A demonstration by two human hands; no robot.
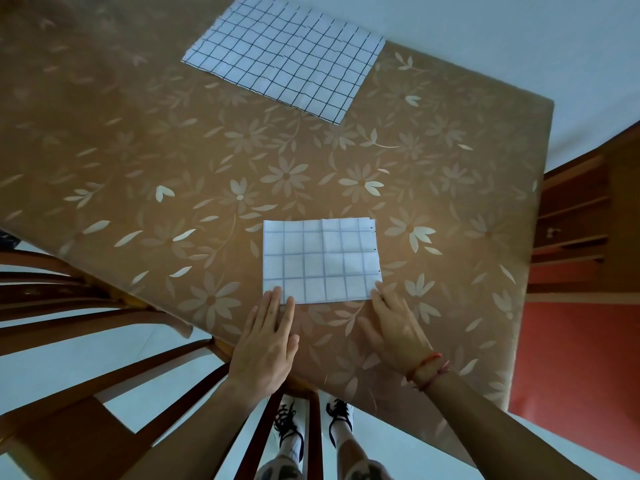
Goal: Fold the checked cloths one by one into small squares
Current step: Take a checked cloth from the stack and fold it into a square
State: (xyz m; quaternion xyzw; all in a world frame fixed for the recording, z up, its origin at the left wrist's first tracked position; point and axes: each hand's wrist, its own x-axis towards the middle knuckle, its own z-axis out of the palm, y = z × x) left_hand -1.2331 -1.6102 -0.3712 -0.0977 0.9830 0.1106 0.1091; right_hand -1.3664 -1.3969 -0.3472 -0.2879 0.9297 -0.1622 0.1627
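folded checked cloth (320, 261) lies near front edge of floral tablecloth (138, 133); l hand (266, 344) flat, fingers straight & together, tips on its near-left corner; r hand (398, 330) fingers straight, tips touching near-right corner; larger checked cloth (284, 55) at far side, well apart

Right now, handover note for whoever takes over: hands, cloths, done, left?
Left hand: open, straight fingers resting on the near-left corner of the near cloth.
Right hand: open, fingertips at its near-right corner.
Near cloth: folded to a rough square, flat on the table, layered edges showing on its right side.
Far cloth: larger, lying flat near the far edge, untouched.
Done: near cloth looks close to finished.
Left: probably one more fold or set it aside, then fold the far cloth.
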